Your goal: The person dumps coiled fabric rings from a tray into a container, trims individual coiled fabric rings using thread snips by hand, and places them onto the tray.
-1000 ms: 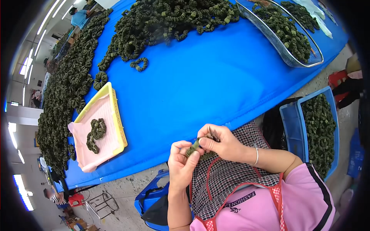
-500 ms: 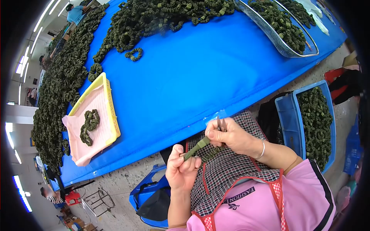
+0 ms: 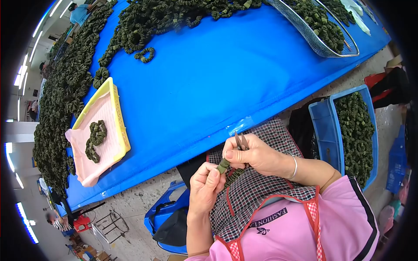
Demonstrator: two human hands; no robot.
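Observation:
A dark green scrunchie (image 3: 223, 166) is pinched between my two hands above my lap, one part bunched between the fingertips and the rest hanging below. My left hand (image 3: 203, 188) grips its left end with thumb and fingers. In my right hand (image 3: 257, 155) is a small pair of scissors (image 3: 241, 141), blades pointing up past the fingers and slightly apart. The thumb and finger of that hand also hold the scrunchie's other end. The scissors' handles are hidden in the palm.
Piles of green scrunchies (image 3: 143, 26) cover the blue table's (image 3: 209, 78) far and left sides. A yellow tray (image 3: 119, 117) with pink lining holds a few scrunchies. A wire basket (image 3: 320, 45) and a blue crate (image 3: 322, 130) hold many more. A person (image 3: 79, 15) stands far off.
My hands have come closer together, and the scrunchie's stretched section is now short and bunched. My left hand has turned, its thumb now pressing on the fabric. The view has shifted slightly.

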